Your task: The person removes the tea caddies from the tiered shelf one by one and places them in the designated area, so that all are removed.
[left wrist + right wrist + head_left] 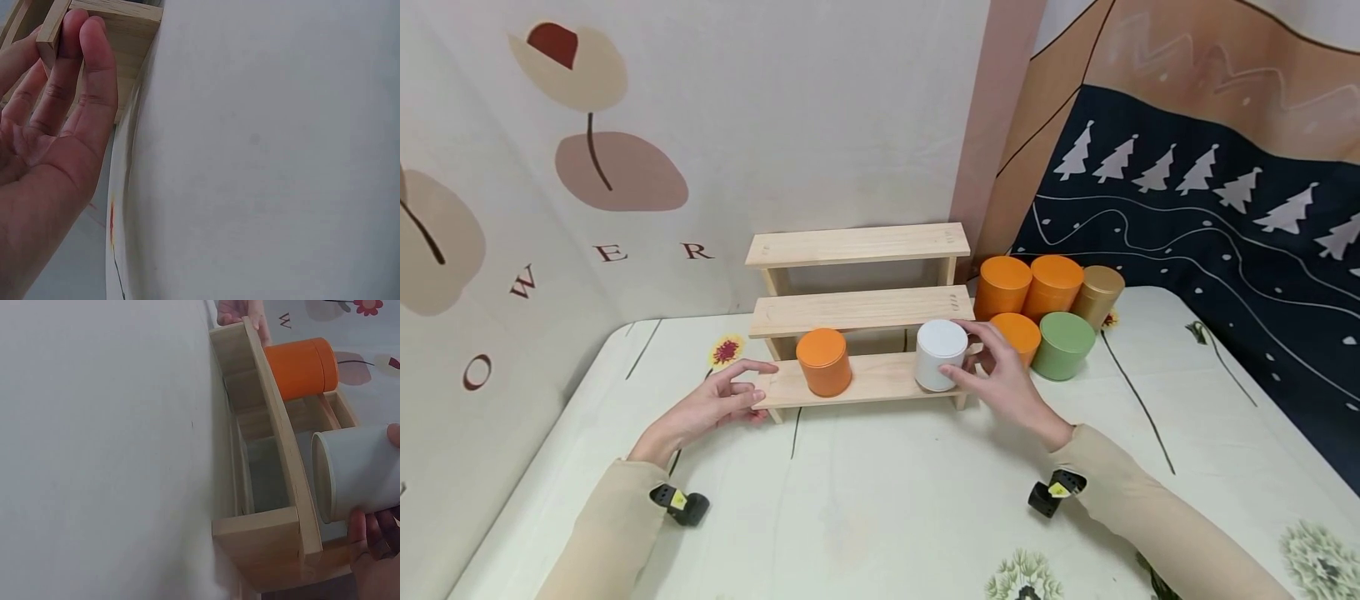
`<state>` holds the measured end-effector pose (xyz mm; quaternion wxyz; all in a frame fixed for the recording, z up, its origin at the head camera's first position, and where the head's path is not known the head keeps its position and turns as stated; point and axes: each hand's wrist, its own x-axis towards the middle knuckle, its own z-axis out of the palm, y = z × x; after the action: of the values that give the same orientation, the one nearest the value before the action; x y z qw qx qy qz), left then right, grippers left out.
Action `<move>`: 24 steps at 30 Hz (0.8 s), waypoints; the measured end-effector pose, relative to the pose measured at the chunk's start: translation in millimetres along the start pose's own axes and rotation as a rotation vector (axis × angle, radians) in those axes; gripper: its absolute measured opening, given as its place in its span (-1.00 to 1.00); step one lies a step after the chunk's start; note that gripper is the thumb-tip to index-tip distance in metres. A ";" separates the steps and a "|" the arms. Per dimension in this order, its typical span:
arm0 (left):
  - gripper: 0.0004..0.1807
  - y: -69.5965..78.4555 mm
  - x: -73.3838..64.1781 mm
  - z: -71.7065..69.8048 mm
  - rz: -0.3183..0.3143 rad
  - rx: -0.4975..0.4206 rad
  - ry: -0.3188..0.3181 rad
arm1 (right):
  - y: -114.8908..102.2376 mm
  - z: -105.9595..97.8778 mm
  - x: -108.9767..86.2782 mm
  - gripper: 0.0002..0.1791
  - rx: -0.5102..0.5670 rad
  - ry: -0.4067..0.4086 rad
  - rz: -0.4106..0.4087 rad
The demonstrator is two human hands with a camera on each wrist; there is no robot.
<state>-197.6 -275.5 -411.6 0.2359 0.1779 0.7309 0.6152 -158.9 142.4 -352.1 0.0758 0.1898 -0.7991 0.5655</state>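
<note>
A three-step wooden shelf (861,312) stands against the fabric backdrop. My left hand (707,410) holds the left end of its lowest board (49,39), thumb on one face and fingers on the other. An orange canister (823,371) stands upright on that board, left of the middle. Near the board's right end, my right hand (1003,375) grips a white canister (936,364) between thumb and fingers. In the right wrist view, the base of the white canister (359,472) shows a small gap from the lowest board.
Right of the shelf stand several more canisters: orange ones (1002,287), a gold one (1099,293) and a green one (1063,346). A pale flowered cloth (880,500) covers the table. Printed fabric (820,117) hangs behind.
</note>
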 end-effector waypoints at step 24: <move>-0.58 1.3 -0.8 0.6 -0.004 0.010 0.007 | 29.8 -26.5 -15.9 -0.39 -0.091 0.069 -0.005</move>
<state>-196.6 -275.2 -410.2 0.2337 0.1756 0.7352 0.6115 -158.4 179.2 -374.2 0.1132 0.1686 -0.8203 0.5346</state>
